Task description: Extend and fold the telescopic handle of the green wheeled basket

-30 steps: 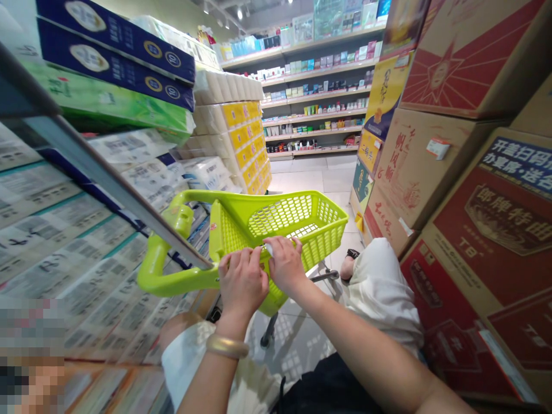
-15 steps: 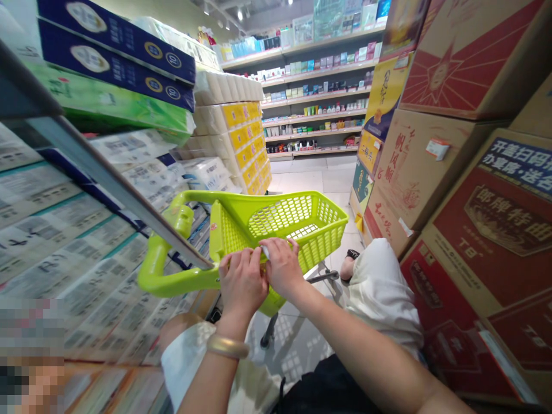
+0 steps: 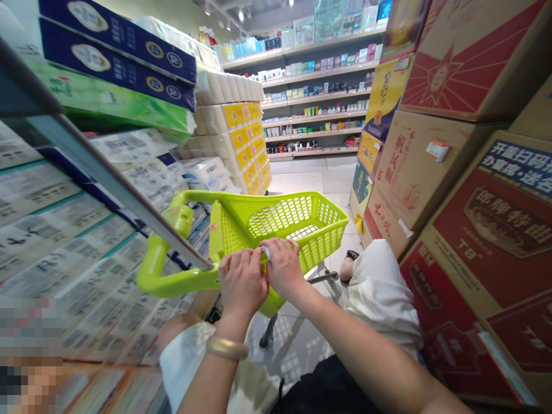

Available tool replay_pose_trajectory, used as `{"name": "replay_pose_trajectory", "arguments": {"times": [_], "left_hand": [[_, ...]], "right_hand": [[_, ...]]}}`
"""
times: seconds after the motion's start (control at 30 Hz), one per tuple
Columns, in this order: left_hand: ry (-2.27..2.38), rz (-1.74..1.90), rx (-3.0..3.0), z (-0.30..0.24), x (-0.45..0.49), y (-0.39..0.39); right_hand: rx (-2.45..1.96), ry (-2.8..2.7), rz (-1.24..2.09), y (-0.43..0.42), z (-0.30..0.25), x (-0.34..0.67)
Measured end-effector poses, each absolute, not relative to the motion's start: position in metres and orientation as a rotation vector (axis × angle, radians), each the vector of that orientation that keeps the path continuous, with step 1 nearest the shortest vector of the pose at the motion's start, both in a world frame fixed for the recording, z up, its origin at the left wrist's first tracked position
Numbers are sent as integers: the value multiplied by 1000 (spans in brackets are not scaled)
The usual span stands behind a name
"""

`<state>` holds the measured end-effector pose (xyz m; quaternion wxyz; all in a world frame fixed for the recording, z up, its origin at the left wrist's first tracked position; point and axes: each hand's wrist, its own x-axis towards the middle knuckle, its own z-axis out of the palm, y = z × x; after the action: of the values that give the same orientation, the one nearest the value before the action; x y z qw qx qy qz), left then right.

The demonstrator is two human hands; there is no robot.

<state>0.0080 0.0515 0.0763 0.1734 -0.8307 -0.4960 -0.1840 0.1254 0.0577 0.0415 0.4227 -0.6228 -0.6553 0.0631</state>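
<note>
A lime-green plastic shopping cart (image 3: 321, 250) with a perforated basket stands across the lower middle. Both hands are on its near rim. My left hand (image 3: 242, 282), with a gold-coloured bangle (image 3: 227, 347) on the wrist, has its fingers curled over the edge. Close beside it, my right hand (image 3: 283, 267) also bends its fingers over the rim. A small white bit (image 3: 266, 251) shows between the two hands; its kind cannot be made out. The cart's thick looped handle (image 3: 150, 261) sticks out to the left, untouched.
A slanted metal bar (image 3: 129, 187) crosses the left side. Stacked packs (image 3: 86, 236) and yellow-labelled paper rolls (image 3: 248, 144) line the left. Red and brown cartons (image 3: 422, 167) rise at the right. Shelves of small goods (image 3: 314, 92) stand beyond the tiled floor (image 3: 310, 172).
Both hands and the cart stay in the same place. Only a very slight shift of the view shows.
</note>
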Motion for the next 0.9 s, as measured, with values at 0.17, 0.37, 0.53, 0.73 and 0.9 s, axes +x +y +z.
{"name": "replay_pose_trajectory", "arguments": {"times": [0.17,0.37,0.53,0.73,0.9], "left_hand": [[-1409,-546,-2358,76,6,50],[-1430,-548,-2367,78,9,50],[-1424,-522,-2365,79,8,50],[-1415,-537,-2358,78,5,50],[-1430,-544,-2359,78,8,49]], "right_hand": [[-1599,-1626,118,59,34,145],[-1703,-1508,91,59,33,151],[-1532,-1625,167,55,43,124],[-1653,-1565,111,59,32,154],[-1720,-1505,90,59,31,154]]}}
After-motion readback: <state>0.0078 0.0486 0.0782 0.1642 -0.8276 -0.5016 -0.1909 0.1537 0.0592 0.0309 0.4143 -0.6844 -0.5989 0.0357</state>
